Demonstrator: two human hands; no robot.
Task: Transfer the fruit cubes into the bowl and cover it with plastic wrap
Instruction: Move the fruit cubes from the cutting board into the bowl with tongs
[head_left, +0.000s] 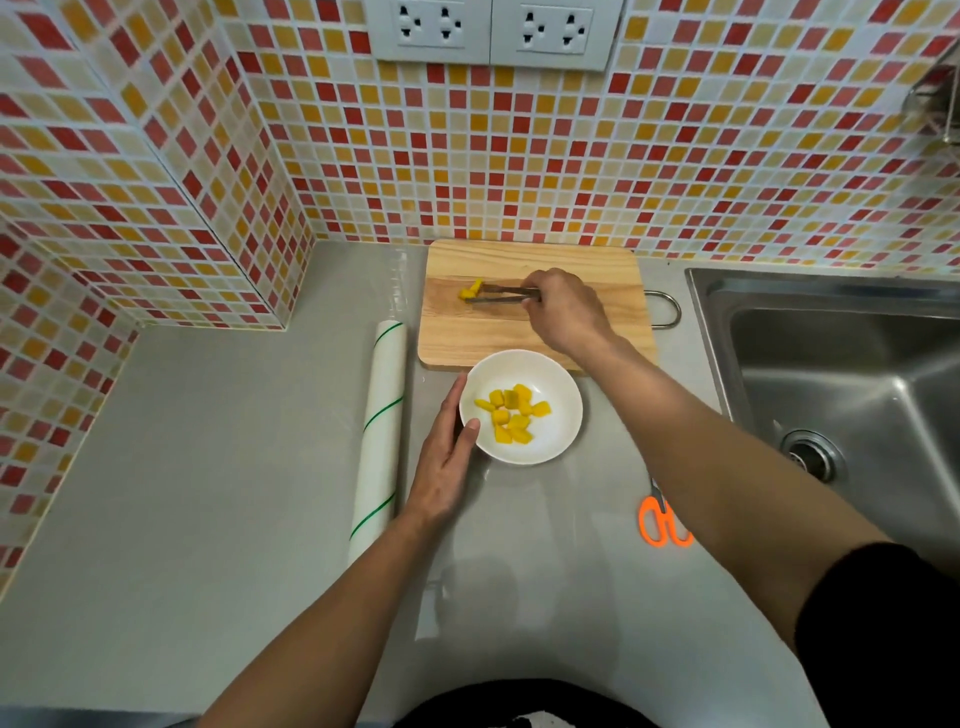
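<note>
A white bowl (556, 387) on the grey counter holds several yellow fruit cubes (511, 420). My left hand (445, 462) rests against the bowl's left rim, thumb on the edge. Behind the bowl lies a wooden cutting board (519, 332). My right hand (563, 306) is over the board and grips metal tongs (506, 294), whose tips close around the yellow fruit cubes (471, 289) left on the board. A roll of plastic wrap (379, 436) with green stripes lies left of the bowl.
Orange-handled scissors (664, 522) lie on the counter at the right of the bowl, partly under my right forearm. A steel sink (841, 374) fills the right side. Mosaic-tiled walls (467, 156) close off the back and left.
</note>
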